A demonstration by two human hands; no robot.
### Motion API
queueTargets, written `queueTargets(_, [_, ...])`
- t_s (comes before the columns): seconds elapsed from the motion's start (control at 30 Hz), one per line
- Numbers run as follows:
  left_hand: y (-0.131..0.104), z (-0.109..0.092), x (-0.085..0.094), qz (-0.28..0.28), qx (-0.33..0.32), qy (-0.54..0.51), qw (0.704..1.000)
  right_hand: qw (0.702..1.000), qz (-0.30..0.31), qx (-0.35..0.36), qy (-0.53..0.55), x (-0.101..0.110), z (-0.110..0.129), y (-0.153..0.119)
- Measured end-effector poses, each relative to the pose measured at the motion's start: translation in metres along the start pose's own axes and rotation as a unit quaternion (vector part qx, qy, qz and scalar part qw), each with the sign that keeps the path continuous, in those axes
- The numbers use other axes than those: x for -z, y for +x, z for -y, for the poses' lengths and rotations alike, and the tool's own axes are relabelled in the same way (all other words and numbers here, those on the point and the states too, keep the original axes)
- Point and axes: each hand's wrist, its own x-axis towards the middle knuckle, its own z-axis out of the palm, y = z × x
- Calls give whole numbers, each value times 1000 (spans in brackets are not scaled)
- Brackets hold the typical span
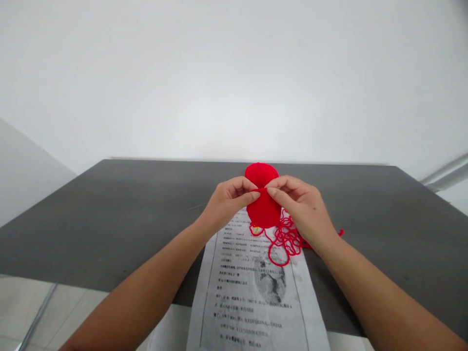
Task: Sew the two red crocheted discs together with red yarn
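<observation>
A small red crocheted piece (263, 212) hangs between my hands, held by its upper edge. My left hand (234, 197) pinches that edge from the left between thumb and fingers. From the right, my right hand (296, 197) pinches the same edge, its thumb close to the left one. Right behind the piece sits a red ball of yarn (261, 171), partly hidden by my fingers. Loose red yarn (287, 239) lies in tangled loops below and to the right. A small yellow item (256, 229), too small to make out, shows at the lower left of the piece.
A printed sheet (252, 317) with text and a dark round picture lies under my hands and reaches over the table's near edge. The dark grey table (146, 209) stands against a white wall (234, 83). Tiled floor (62, 312) shows at the lower left.
</observation>
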Motion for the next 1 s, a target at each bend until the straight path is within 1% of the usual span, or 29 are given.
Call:
queueTargets(0.23, [-1,-3,-1,-12,-19,40,999,1000,2,13,-7,0,0,0])
queueTargets(0.5, [-3,-2,0,-12,-41,102,994,1000,5,6,-13,0,3,0])
queueTargets(1.0, [-3,-3,0,-19,-45,120,992,1000,19,-6,-23,0,5,1])
